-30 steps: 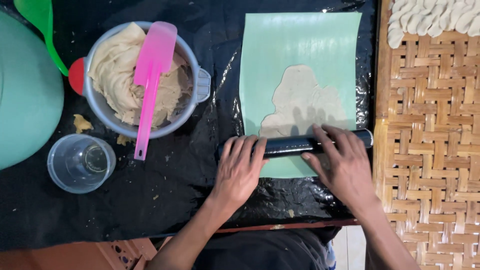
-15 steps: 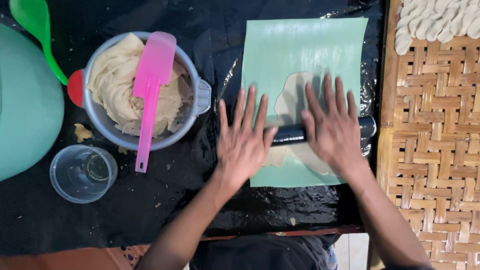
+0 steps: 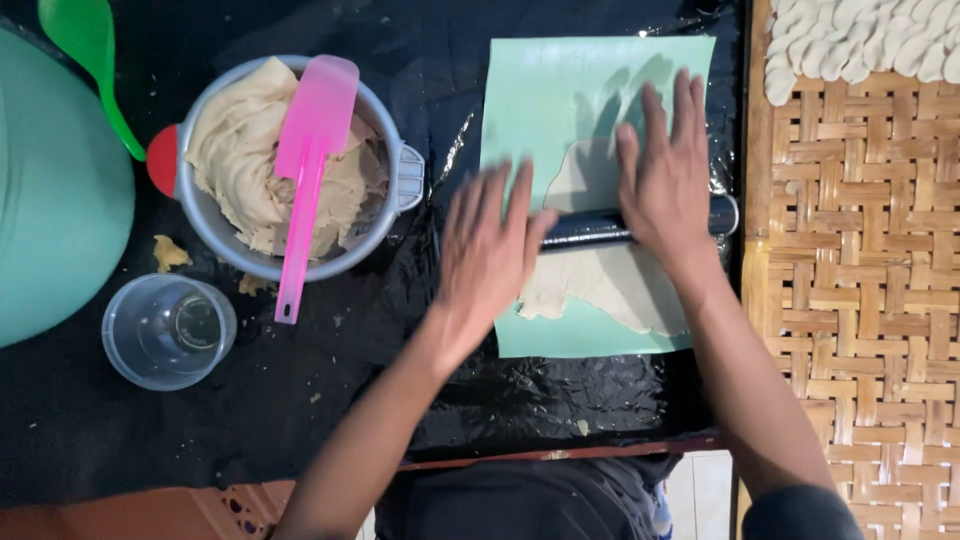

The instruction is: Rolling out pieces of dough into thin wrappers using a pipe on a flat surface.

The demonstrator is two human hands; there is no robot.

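1. The left hand (image 3: 487,255) lies flat, fingers spread apart and clamped on nothing, its palm pressing on the left end of a dark rolling pin (image 3: 600,229); the hand is blurred.
2. The right hand (image 3: 665,185) also lies flat with its fingers apart, its palm resting on the right part of the pin, whose rounded end shows just beyond the hand.
3. The rolling pin lies crosswise over a flattened sheet of pale dough (image 3: 610,290), which shows both in front of and behind the pin.
4. The dough rests on a pale green mat (image 3: 540,90), which lies on black plastic sheeting (image 3: 300,420) that covers the bench.
5. To the left of the mat stands a grey metal bowl (image 3: 400,180) with side handles, full of beige dough mass (image 3: 235,150); a pink spatula (image 3: 305,170) rests across it, its handle reaching over the rim.
6. Near the bowl, toward the person, stands a clear plastic cup (image 3: 168,332).
7. At the far left sits a large green container (image 3: 55,240), with a green spoon (image 3: 90,50) beside it.
8. On the right lies a woven bamboo tray (image 3: 860,300), with rows of white shaped dough pieces (image 3: 860,40) at its far end.
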